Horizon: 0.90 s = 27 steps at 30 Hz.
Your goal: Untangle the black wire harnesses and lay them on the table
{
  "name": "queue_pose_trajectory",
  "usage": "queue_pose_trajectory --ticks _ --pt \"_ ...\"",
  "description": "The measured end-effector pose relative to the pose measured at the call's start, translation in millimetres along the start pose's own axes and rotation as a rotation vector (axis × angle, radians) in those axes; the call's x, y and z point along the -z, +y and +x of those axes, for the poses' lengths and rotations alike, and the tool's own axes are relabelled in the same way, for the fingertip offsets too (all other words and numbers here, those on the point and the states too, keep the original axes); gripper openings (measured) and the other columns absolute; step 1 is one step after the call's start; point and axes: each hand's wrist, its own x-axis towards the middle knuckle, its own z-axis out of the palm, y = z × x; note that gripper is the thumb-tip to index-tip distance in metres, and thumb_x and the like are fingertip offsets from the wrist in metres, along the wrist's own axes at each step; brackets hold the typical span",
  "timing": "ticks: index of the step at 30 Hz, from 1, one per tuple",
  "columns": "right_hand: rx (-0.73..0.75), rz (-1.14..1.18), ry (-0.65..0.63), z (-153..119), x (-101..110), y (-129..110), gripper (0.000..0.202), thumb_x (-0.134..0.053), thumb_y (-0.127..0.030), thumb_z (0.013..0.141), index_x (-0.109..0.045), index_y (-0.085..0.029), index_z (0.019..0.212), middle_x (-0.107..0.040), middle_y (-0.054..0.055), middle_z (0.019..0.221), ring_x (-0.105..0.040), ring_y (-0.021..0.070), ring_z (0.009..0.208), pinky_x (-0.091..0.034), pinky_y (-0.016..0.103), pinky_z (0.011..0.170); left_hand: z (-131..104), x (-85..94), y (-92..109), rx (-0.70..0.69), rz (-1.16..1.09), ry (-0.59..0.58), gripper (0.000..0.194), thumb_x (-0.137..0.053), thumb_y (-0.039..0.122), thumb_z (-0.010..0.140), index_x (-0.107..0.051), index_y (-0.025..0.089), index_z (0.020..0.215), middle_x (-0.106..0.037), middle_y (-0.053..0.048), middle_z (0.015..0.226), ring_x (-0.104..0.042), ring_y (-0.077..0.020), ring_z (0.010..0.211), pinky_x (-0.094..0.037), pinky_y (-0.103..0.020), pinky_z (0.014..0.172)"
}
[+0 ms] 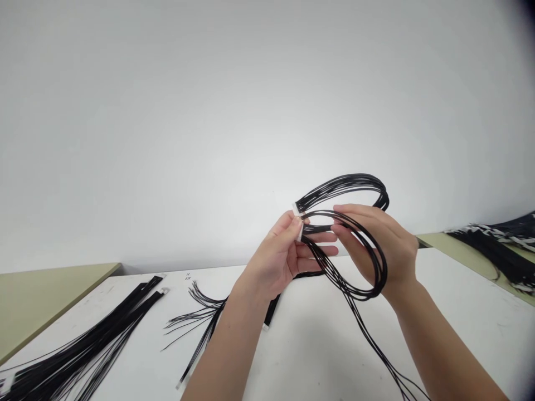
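My left hand (280, 253) pinches the white plug end of a wire harness (345, 184) between thumb and forefinger, its other fingers spread behind the wires. Two white connectors (296, 209) show near the thumb, one above the other. Black wires loop out from them to the right and curl back. My right hand (378, 245) is closed around part of the looped wires, thumb and fingertips meeting near the lower connector. Loose wire ends (376, 345) hang down from the loop to the white table. Both hands are raised above the tabletop.
On the white table (334, 334), a thick bundle of black wires (96, 334) lies at the left. Another harness with fanned-out ends (209, 312) lies partly behind my left forearm. More black cables (493, 250) rest on a greenish board at the right. A pale wall (251, 111) stands behind.
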Motion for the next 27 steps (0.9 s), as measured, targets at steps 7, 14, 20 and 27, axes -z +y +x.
queue_pose_trajectory --ticks 7,14,20,27 --pt "-0.483 0.053 0.056 8 12 -38 0.016 -0.071 -0.014 0.075 -0.062 -0.021 0.086 -0.062 0.002 0.085 -0.058 0.0119 0.064 -0.049 0.025 0.049 -6 -0.4 3 -0.151 -0.066 0.018 0.016 -0.047 0.037 0.095 -0.041 0.022 0.094 -0.072 -0.008 0.097 -0.071 -0.0197 0.087 -0.059 -0.026 0.061" --pt "-1.074 0.546 -0.422 19 25 -43 0.005 -0.061 -0.018 0.082 -0.058 -0.019 0.079 -0.057 -0.002 0.066 -0.048 0.0082 0.054 -0.037 0.018 0.042 -4 -4.9 -1 -0.244 -0.027 0.013 0.014 -0.051 0.035 0.094 -0.045 0.022 0.094 -0.072 -0.006 0.096 -0.070 -0.0210 0.093 -0.060 -0.027 0.064" --pt "-1.092 0.684 -0.515 13 19 -33 0.013 -0.061 -0.029 0.085 -0.068 -0.018 0.083 -0.061 0.001 0.070 -0.052 0.0101 0.062 -0.043 0.020 0.051 -2 -2.7 -4 -0.289 0.006 -0.033 0.013 -0.049 0.034 0.094 -0.047 0.022 0.091 -0.072 -0.003 0.093 -0.069 -0.0182 0.089 -0.060 -0.028 0.062" --pt "-0.993 0.579 -0.383 14 10 -41 0.017 -0.064 -0.032 0.084 -0.074 -0.021 0.090 -0.071 0.003 0.079 -0.061 0.0127 0.059 -0.048 0.022 0.048 -4 -4.2 0 -0.270 0.090 0.006 0.021 -0.055 0.042 0.089 -0.049 0.023 0.093 -0.070 -0.003 0.095 -0.068 -0.0206 0.091 -0.056 -0.022 0.048"
